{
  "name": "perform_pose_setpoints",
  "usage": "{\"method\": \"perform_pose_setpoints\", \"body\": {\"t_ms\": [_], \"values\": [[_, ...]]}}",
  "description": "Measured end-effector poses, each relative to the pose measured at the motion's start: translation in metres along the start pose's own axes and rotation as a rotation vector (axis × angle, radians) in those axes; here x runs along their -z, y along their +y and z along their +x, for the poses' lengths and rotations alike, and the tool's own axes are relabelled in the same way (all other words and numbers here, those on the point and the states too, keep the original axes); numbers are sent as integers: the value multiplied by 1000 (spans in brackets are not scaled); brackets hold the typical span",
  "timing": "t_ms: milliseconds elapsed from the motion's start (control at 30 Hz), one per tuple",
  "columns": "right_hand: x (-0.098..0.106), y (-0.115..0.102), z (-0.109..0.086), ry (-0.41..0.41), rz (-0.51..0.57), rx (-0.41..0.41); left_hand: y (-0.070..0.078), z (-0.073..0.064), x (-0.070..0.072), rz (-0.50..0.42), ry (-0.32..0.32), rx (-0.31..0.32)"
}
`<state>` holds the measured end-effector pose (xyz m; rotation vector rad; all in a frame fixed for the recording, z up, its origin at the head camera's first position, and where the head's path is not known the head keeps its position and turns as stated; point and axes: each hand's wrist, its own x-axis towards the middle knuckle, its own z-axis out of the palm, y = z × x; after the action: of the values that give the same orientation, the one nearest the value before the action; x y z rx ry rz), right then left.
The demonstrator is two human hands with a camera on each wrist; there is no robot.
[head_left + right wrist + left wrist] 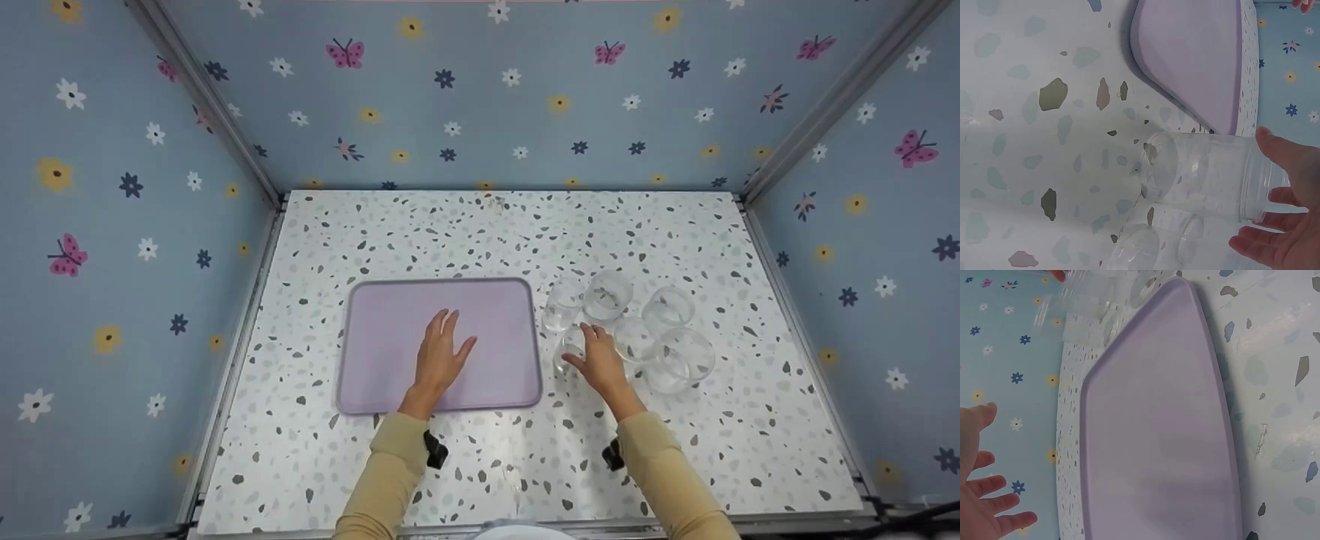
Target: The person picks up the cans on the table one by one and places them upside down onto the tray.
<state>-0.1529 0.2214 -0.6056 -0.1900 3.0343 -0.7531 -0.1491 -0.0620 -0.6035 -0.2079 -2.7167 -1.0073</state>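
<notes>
My left hand (439, 361) hovers over a flat lilac tray (390, 345), its fingers spread and holding nothing. In the left wrist view that hand (982, 495) shows at the left edge, apart from the tray. My right hand (604, 366) is beside the nearest clear jar (568, 352), right of the tray. Seen from the right wrist, this clear jar (1202, 174) stands upright on the table, and the thumb and loosely bent fingers of the right hand (1300, 208) are close around its rim, not visibly pinching it.
Several more clear containers, among them a rear one (608, 295) and a large one (694, 352), stand close together behind and right of my right hand. The speckled white table (480, 240) is bounded by flower-patterned walls (517, 112) at the back and both sides.
</notes>
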Motion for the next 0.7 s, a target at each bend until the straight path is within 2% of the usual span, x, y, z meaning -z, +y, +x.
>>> {"method": "perform_pose_setpoints", "body": {"t_ms": [267, 400, 700], "values": [[-4, 1, -1, 63, -1, 45, -6, -5, -8, -23, -52, 19], [-5, -3, -4, 107, 11, 76, -6, -7, -11, -44, -84, 48], [1, -21, -10, 177, 103, 130, -1, -6, -13, -131, -129, 113]]}}
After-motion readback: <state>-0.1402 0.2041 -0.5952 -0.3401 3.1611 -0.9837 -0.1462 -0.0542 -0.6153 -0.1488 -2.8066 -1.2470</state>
